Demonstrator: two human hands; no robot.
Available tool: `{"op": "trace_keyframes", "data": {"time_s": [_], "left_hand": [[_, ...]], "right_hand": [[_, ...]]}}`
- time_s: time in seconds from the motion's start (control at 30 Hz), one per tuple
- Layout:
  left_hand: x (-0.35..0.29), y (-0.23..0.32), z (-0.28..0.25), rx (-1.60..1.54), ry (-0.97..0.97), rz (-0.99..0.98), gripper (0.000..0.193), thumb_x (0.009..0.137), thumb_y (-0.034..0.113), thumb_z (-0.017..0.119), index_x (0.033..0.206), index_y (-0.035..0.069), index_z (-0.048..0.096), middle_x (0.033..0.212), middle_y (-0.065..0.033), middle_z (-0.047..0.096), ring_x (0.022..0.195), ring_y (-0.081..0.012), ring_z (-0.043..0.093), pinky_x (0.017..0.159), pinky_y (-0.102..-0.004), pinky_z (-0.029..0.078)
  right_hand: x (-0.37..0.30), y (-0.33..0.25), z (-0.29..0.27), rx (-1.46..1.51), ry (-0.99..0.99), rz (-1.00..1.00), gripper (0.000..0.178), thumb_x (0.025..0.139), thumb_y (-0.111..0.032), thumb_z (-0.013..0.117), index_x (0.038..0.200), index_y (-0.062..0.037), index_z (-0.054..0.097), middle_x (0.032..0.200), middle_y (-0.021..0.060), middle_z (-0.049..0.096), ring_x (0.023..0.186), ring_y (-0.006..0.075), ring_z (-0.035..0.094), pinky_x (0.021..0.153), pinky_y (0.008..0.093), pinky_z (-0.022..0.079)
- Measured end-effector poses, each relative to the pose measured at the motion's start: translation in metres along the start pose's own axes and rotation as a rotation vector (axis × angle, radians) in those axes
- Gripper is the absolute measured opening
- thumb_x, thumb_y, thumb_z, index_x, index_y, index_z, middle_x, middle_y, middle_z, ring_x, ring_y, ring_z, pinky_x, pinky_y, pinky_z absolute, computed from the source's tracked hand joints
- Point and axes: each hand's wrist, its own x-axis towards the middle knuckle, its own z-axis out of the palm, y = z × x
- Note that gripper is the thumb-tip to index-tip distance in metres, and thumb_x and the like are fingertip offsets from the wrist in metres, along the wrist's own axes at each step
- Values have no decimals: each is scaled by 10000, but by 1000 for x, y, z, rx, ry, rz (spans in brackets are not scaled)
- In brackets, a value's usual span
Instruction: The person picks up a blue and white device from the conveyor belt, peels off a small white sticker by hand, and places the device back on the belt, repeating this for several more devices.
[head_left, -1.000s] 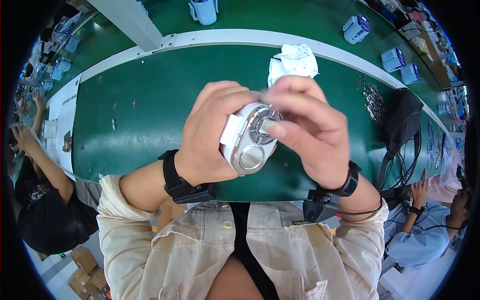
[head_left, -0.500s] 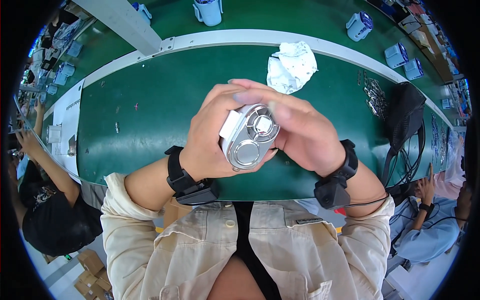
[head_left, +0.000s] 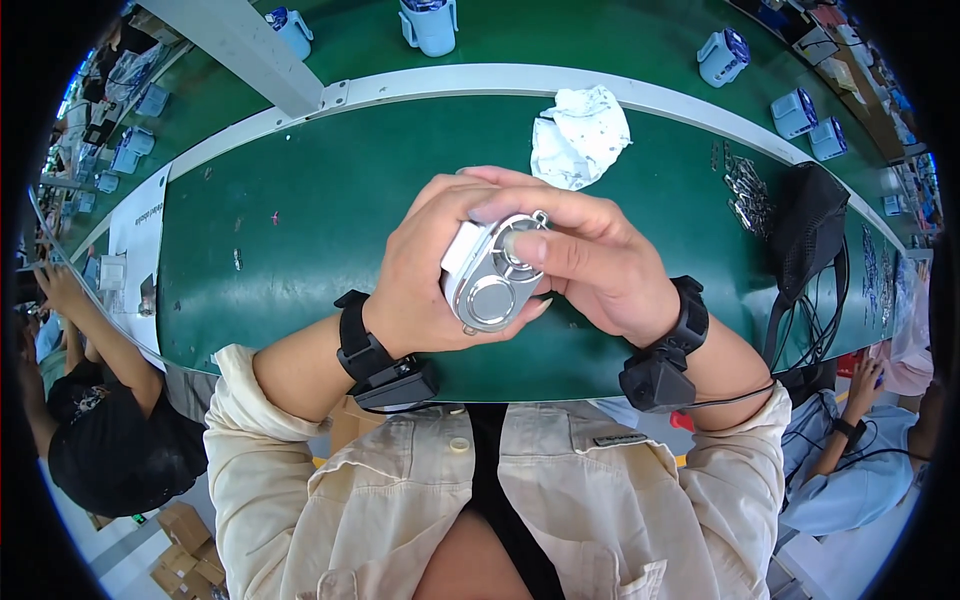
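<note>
Between both hands, over the green table, is a small rounded device [head_left: 492, 303] with a shiny silver face and a white side. Its face has a plain round disc low down and a spoked round part higher up; small metal loops stick out at both ends. My left hand [head_left: 420, 265] is wrapped round its left side and underside. My right hand [head_left: 615, 265] closes on it from the right, the thumb lying across the spoked part and partly covering it. The right fingers reach over the far end, touching the left fingers. The device's back is hidden.
A crumpled white sheet [head_left: 580, 138] lies beyond my hands. At the right are a pile of small metal pieces [head_left: 747, 195] and a black mesh bag [head_left: 810, 225] with cables. Light-blue containers [head_left: 430, 28] stand past the white rail [head_left: 450, 78]. People sit at both sides.
My right thumb has come down onto the spoked part, which showed more fully before. A metal loop at the device's far end has come into view. My left hand keeps its grip.
</note>
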Motion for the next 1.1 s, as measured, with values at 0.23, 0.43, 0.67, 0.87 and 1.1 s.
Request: {"op": "trace_keyframes", "data": {"time_s": [0.23,0.43,0.67,0.87,1.1], "left_hand": [[-4,-4,-1,-35,3,-259,928,565,282,916,1307,23,422,1236,-165,501,1135,-335,513,946,-409,451],[-12,-2,-2,21,110,-258,1092,592,324,914,1415,27,260,1342,-207,371,1212,-353,460,995,-425,430],[-8,-3,2,6,61,-232,1096,648,320,891,1444,17,201,1385,-202,335,1254,-318,444,1019,-439,412],[-9,-2,0,17,83,-237,1050,660,318,883,1428,18,233,1374,-203,345,1229,-315,464,1013,-427,422],[-5,-4,1,21,111,-239,1020,679,314,871,1424,20,239,1353,-212,353,1215,-330,463,1010,-429,422]], "right_hand": [[18,-10,-8,44,85,204,393,976,-290,522,1251,-11,551,1183,125,599,1098,216,600,863,369,559],[84,-52,-81,-299,375,-18,367,967,-252,500,1252,-22,538,1115,97,618,975,218,646,760,399,589],[126,-80,-205,-545,740,69,306,962,-260,497,1161,-85,650,1010,49,659,908,194,656,730,363,579],[137,-89,-229,-1547,936,87,329,938,-306,534,1146,-102,686,1137,123,669,1011,297,646,872,403,498],[196,-22,-118,-1488,586,-342,528,846,-349,685,1238,-6,599,1144,194,658,1043,309,639,935,343,477]]}}
